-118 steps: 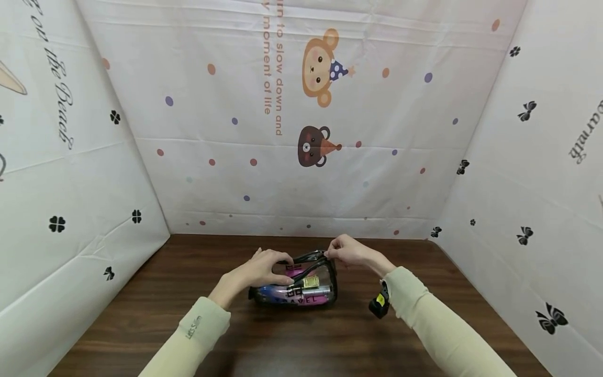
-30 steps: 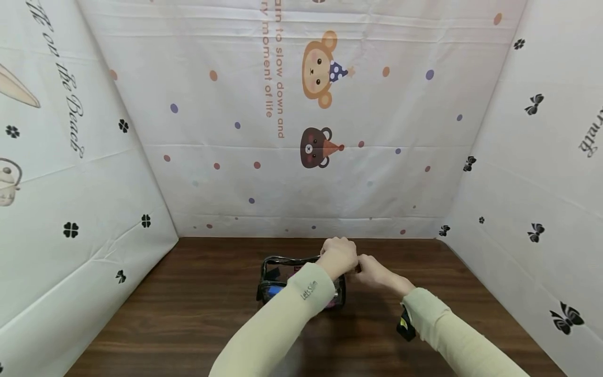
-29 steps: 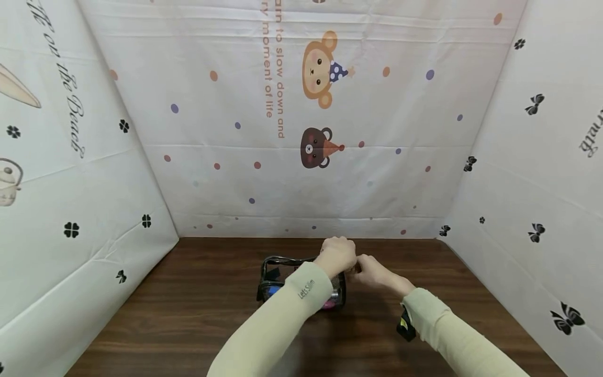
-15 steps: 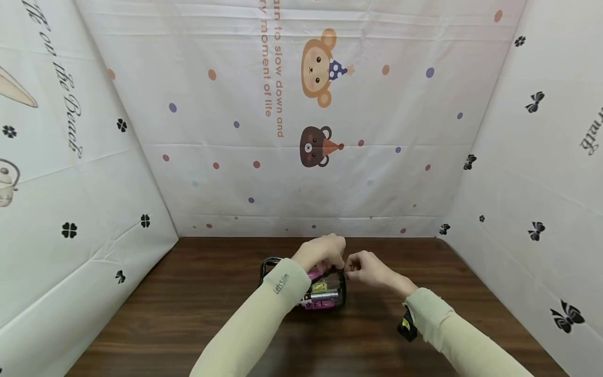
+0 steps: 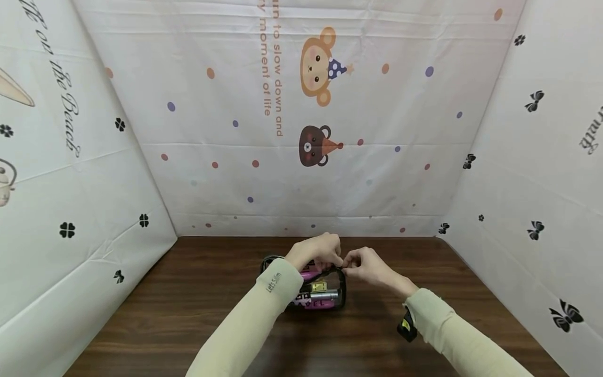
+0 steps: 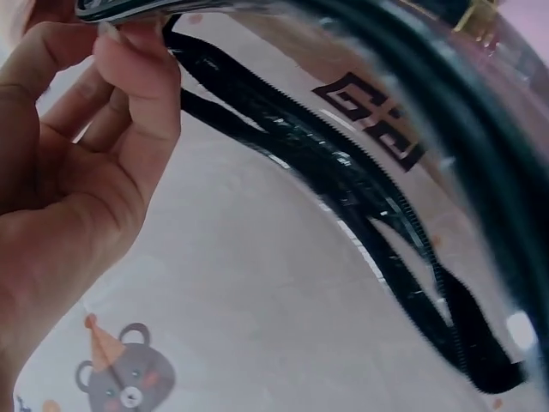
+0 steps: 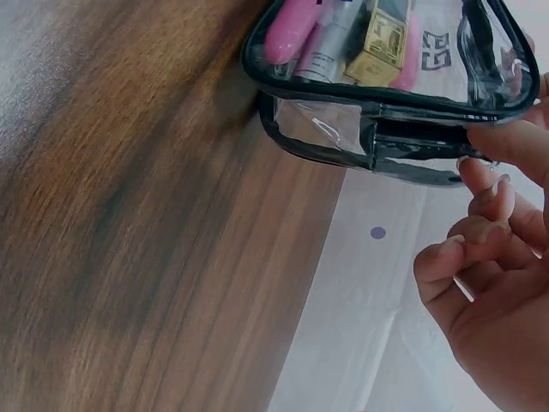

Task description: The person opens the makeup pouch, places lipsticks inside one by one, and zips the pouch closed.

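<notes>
A clear toiletry bag with black trim (image 5: pixel 343 292) stands on the table, right of its middle. Through its plastic show a pink rounded item (image 7: pixel 290 33), a silver tube (image 7: pixel 328 53) and a gold box (image 7: pixel 377 50). My left hand (image 5: pixel 316 250) reaches across the bag's top and pinches the black edge at its right end. In the left wrist view a black zip strip (image 6: pixel 343 159) runs away from those fingers. My right hand (image 5: pixel 369 268) pinches the bag's right corner, thumb and forefinger close to the left fingertips. What lies between the fingertips is too small to tell.
The dark wooden table (image 5: pixel 198 303) reaches back to a white printed cloth wall (image 5: pixel 226 178). Similar cloth walls stand at left and right. A small black device (image 5: pixel 407 325) hangs at my right wrist.
From holding the bag's left side, my left hand crossed to its right end, then drew slightly back left, uncovering the contents. My right hand stays at the right corner; the bag shifted slightly right.
</notes>
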`<state>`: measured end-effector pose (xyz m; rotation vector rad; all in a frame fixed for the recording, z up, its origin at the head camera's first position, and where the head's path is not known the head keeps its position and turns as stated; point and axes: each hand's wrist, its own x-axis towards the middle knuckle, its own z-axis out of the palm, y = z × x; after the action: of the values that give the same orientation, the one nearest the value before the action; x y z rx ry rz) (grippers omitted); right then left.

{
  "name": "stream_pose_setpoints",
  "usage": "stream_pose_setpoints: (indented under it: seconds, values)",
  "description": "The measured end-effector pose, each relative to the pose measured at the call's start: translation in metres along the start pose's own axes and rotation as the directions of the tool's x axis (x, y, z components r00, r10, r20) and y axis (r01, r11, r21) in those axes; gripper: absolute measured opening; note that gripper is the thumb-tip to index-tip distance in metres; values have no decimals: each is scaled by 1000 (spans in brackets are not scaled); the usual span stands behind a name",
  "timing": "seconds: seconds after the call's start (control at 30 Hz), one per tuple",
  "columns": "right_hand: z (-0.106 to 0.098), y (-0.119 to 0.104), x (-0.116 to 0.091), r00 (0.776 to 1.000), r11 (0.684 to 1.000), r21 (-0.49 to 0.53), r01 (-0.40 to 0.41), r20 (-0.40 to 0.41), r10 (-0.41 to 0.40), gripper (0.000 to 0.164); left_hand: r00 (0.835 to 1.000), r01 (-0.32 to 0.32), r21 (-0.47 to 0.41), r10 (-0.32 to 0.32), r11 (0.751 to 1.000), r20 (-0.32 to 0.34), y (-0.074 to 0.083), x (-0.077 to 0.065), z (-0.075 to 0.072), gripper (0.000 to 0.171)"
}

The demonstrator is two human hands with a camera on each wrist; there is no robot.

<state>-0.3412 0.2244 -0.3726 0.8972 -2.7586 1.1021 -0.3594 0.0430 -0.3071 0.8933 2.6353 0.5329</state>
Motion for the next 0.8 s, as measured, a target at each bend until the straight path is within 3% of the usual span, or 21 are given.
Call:
stream_pose_setpoints:
  seconds: [0.3, 0.53, 0.8]
  values:
    - [6, -1, 3, 997, 998, -41, 56, -55, -59, 4, 999, -43, -64, 41, 997, -30, -11, 1, 0, 33]
    - [8, -4, 2, 995, 998, -17, 61, -82, -62, 5, 998, -69, -88, 69, 994, -10, -12, -2, -1, 30]
    - [8, -9, 5, 994, 994, -68, 86, -63, -90, 12, 999, -38, -34, 38, 999, -6, -15, -5, -4, 26]
